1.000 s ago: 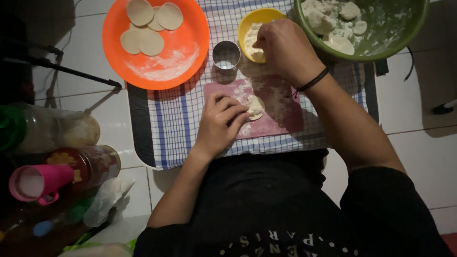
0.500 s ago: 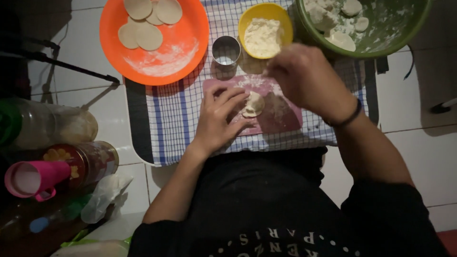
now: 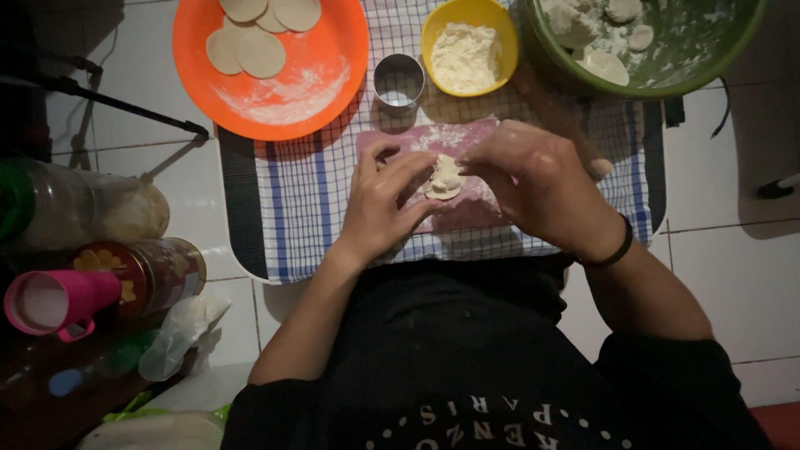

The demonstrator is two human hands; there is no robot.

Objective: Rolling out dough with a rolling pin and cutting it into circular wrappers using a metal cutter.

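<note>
A small lump of dough (image 3: 443, 177) dusted with flour lies on a pink board (image 3: 475, 208) laid over a checked cloth (image 3: 300, 200). My left hand (image 3: 379, 204) rests on the board with its fingertips against the dough's left side. My right hand (image 3: 533, 183) pinches the dough's right edge with its fingertips. A black band sits on my right wrist (image 3: 612, 250). A yellow bowl of flour (image 3: 469, 50) stands just beyond the board.
An orange plate (image 3: 275, 83) holds several flat dough rounds. A metal ring cutter (image 3: 398, 82) stands beside it. A green bowl (image 3: 667, 42) at the top right holds dough pieces. Jars (image 3: 142, 271) and a pink cup (image 3: 54, 302) sit at the left.
My right hand left the yellow flour bowl and came down to the dough on the board. My left hand stayed by the dough.
</note>
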